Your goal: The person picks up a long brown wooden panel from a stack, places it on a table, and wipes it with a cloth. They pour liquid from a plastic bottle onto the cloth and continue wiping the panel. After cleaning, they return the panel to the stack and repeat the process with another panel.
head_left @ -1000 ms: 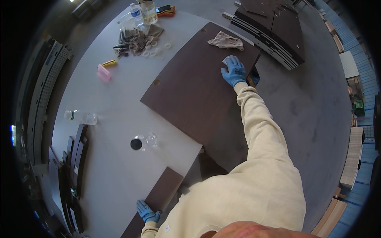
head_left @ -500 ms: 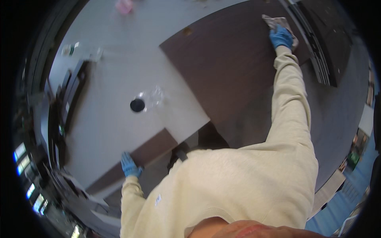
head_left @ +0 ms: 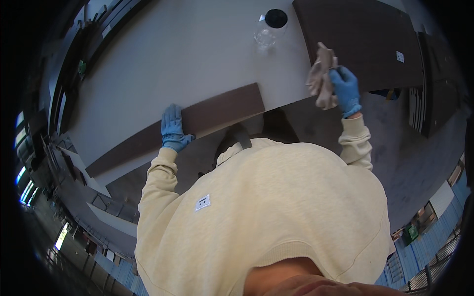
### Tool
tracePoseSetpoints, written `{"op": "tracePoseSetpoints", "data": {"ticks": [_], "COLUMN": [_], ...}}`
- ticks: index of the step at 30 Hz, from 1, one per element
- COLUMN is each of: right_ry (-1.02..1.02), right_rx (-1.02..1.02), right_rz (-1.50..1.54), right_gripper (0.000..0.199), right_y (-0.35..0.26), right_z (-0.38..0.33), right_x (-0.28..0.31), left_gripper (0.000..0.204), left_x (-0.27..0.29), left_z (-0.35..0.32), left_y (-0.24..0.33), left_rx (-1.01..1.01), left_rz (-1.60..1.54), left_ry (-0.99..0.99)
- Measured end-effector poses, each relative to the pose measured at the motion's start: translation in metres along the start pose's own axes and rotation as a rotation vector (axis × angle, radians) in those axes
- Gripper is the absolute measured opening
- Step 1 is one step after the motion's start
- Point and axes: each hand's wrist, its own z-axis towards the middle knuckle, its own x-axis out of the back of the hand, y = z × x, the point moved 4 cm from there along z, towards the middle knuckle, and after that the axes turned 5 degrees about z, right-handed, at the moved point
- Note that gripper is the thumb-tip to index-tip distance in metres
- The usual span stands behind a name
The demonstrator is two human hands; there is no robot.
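My left hand [head_left: 174,129], in a blue glove, lies with fingers stretched out on a long, narrow dark-brown board [head_left: 217,109] along the table's near edge. A crumpled beige cloth [head_left: 323,79] is gripped in my right hand [head_left: 346,91], also blue-gloved. That hand is at the near edge of a large dark-brown panel [head_left: 355,34]; whether the cloth touches the panel I cannot tell. A small white label [head_left: 400,56] sits on the panel's right part. Beyond the narrow board stands a clear container [head_left: 266,37] with a round black top [head_left: 276,18].
The boards rest on a pale grey table [head_left: 197,59]. Dark strips [head_left: 94,54] are piled along its far left side, with a small green object [head_left: 82,67] among them. On the right are more stacked dark panels [head_left: 434,103].
My right hand has drawn the cloth from the far part of the large panel back to its near edge. My left hand remains on the narrow board. The view has shifted.
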Motion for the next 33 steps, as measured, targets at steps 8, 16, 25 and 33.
{"op": "tracePoseSetpoints", "data": {"ticks": [8,16,25,33], "right_ry": [-0.287,-0.110,-0.332,-0.159], "right_rx": [0.252,0.722,0.814,0.869], "right_rz": [-0.622,-0.975,-0.760,-0.911], "right_gripper": [0.034,0.074,0.073,0.092], "right_y": [-0.029,0.004,0.021,0.007], "right_z": [-0.112,-0.104,-0.164,-0.117], "right_x": [-0.295,-0.288,-0.524,-0.356], "left_gripper": [0.120,0.096,0.097,0.097], "left_x": [-0.024,-0.107,-0.132,-0.125], "left_z": [-0.020,-0.085,-0.084,-0.086], "left_y": [-0.045,-0.227,-0.243,-0.239], "left_rx": [-0.134,0.578,0.585,0.555], "left_rz": [-0.184,0.042,0.033,-0.035], "left_ry": [0.352,0.369,0.386,0.376]}}
